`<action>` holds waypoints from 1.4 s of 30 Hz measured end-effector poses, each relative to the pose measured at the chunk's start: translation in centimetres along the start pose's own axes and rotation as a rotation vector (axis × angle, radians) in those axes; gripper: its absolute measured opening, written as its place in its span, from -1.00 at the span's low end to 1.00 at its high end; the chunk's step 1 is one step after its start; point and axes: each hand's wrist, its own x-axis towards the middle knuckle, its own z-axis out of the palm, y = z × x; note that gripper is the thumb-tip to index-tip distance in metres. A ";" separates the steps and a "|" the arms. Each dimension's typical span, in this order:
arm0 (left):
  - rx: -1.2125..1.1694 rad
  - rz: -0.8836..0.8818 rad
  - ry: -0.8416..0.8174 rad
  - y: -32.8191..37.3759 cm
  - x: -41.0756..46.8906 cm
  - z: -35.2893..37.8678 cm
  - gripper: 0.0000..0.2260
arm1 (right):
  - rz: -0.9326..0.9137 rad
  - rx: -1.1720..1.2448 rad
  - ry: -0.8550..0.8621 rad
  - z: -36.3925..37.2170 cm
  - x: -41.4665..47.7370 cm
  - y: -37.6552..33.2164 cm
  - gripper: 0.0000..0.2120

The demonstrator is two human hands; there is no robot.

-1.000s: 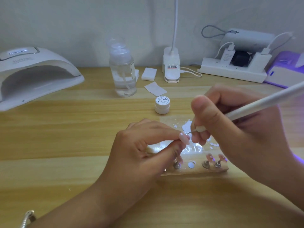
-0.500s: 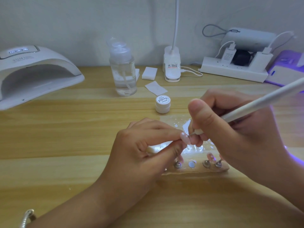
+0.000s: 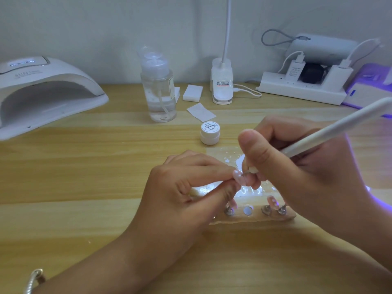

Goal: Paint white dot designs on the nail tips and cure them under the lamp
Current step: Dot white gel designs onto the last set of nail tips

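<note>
Left hand (image 3: 186, 192) is centre frame, thumb and forefinger pinching a pink nail tip (image 3: 237, 177) just above the desk (image 3: 63, 166). The tip already carries a few white dots. Other fingers are curled under; whatever the tip sits on is hidden by the thumb.

Right hand (image 3: 301, 172) grips a white dotting pen (image 3: 339, 126) pencil-style, thumb on top, shaft running up and right out of frame. The pen's thin metal point is at the right edge of the held nail tip; contact is too small to confirm.

Below both hands a tan holder strip (image 3: 254, 218) lies flat, with a row of small metal studs along its front. A second nail tip (image 3: 272, 201), pink with white marks, stands near the right end; others are partly hidden by the hands. Behind the holder is a clear sheet (image 3: 230, 157) with white paint blobs and glare on it.

A small white jar (image 3: 210, 132), lid on, sits just behind the sheet. The nail lamp (image 3: 42, 92) is far left, well apart from the hands, with its opening toward the camera and its display lit.

Back row:
- clear pump bottle (image 3: 159, 92)
- white pads (image 3: 192, 92)
- flat wipe (image 3: 201, 112)
- clip lamp base (image 3: 221, 85)
- power strip (image 3: 301, 91) with chargers plugged in
- purple-lit device (image 3: 369, 90), far right

Bracelet (image 3: 35, 279) on the left wrist.
</note>
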 end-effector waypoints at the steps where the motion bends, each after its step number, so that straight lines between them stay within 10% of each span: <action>1: 0.002 0.000 -0.001 0.0 0.0 0.0 -0.91 | -0.001 -0.007 -0.001 0.0 0.0 0.0 -0.67; 27: 0.025 0.001 0.043 -0.1 -0.1 0.0 -0.93 | -0.040 0.216 0.103 -1.3 1.5 0.4 -0.62; 42: -0.279 -0.348 0.032 -0.3 -0.3 0.1 -0.89 | 0.335 -0.372 -0.060 -3.3 2.1 4.7 -0.52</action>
